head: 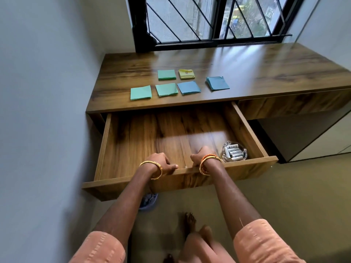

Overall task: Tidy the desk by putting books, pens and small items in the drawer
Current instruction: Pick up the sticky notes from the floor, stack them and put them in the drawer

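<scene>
A: In the head view, where do the hands sit?

B: The left hand (167, 164) and right hand (201, 158) both curl over the front edge of the open drawer (152, 185), gripping it.

A: How much is put away?

B: Little. A clear dish of what look like batteries (234, 151) lies in the drawer's right front corner. Six sticky-note pads (166, 89) lie on the desk (266, 69), all left to store.
</scene>
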